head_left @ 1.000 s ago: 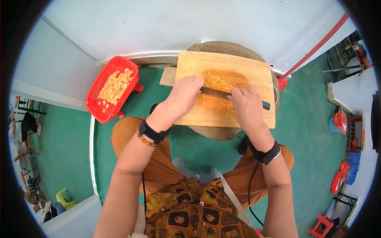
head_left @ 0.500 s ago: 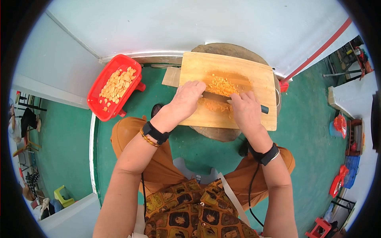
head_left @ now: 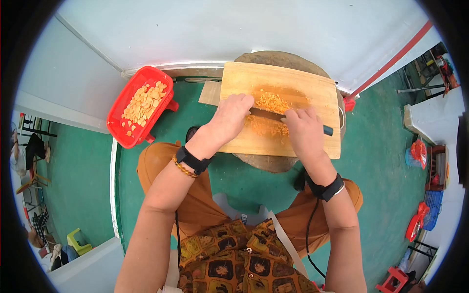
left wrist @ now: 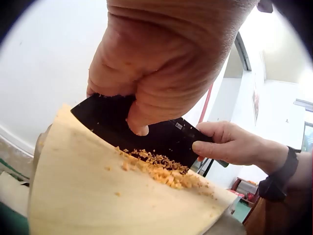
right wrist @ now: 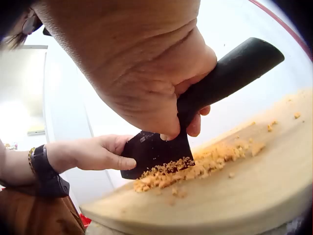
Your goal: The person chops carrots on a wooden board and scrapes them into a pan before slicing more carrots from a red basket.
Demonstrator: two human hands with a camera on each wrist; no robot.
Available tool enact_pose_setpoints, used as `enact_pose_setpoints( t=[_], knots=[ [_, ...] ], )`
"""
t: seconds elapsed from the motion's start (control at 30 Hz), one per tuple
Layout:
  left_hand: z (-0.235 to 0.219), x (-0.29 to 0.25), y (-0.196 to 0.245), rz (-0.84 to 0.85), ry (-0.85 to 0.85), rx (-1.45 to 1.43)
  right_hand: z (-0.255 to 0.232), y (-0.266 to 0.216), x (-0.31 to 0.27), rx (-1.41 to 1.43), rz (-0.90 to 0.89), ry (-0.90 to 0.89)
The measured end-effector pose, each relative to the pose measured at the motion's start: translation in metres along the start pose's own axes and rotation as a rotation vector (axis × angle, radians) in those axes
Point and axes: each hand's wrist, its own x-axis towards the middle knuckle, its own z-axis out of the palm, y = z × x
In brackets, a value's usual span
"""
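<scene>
A black cleaver (left wrist: 161,134) stands edge-down on a wooden cutting board (head_left: 234,78), across a pile of finely chopped orange bits (head_left: 272,102). My left hand (head_left: 231,115) pinches the blade near its front end, thumb on the near face. At the other end my right hand (head_left: 305,129) grips the cleaver where blade and handle meet, with thumb and fingers on both sides. The rear of the black handle (right wrist: 249,58) sticks out past the right hand. Crumbs cling to the lower blade in both wrist views, and chopped bits lie on both sides of it.
A red plastic basin (head_left: 113,119) holding orange slices (head_left: 144,105) stands on the left. Beneath the board is a round wooden stump (head_left: 271,163), close to the white wall (head_left: 205,29). My knees flank it on the green floor. Baskets and stools line the far right.
Both hands keep hold of the cleaver. Since half a second ago its blade has tipped more upright, and the hands have shifted slightly; the pile stays in much the same place.
</scene>
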Motion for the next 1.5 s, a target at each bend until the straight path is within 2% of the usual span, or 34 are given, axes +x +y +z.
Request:
enact_pose_setpoints(
  t=[0.07,0.27,0.37,0.47,0.57,0.67,0.87,1.07,1.17,1.27,1.37,1.5],
  knots=[
    [0.006,-0.001,0.000,-0.035,-0.042,0.017,0.009,0.001,-0.003,-0.001,-0.006,-0.007],
    [-0.002,0.004,-0.001,0.049,0.040,0.013,-0.003,0.002,0.003,0.011,0.019,0.017],
    [0.009,0.005,-0.003,-0.066,-0.080,0.046,0.013,0.002,-0.003,-0.006,0.014,-0.001],
    [0.006,0.005,-0.005,-0.011,-0.019,-0.007,0.012,0.006,-0.001,0.009,0.026,-0.033],
    [0.002,0.008,0.000,0.035,0.048,0.035,0.000,0.004,0.004,0.007,0.039,0.010],
    [0.009,0.009,-0.007,-0.012,-0.043,0.058,0.011,0.009,-0.001,-0.007,0.005,-0.015],
    [0.001,0.012,-0.001,0.060,0.069,0.010,-0.001,0.004,0.006,-0.004,0.046,0.007],
    [0.013,0.012,-0.008,0.001,0.005,0.004,0.017,0.011,-0.001,-0.011,0.028,-0.023],
    [0.005,0.014,-0.003,0.056,0.061,0.027,0.003,0.008,0.004,-0.028,0.043,-0.002],
    [0.006,0.011,-0.002,0.041,0.044,0.019,0.000,0.006,0.003,-0.034,0.032,-0.019],
    [0.015,0.009,-0.007,-0.005,-0.021,0.018,0.012,0.008,-0.004,-0.037,0.036,-0.051],
    [0.004,0.008,0.002,0.019,0.028,0.005,0.005,0.006,-0.001,-0.005,0.036,-0.009]
  ],
)
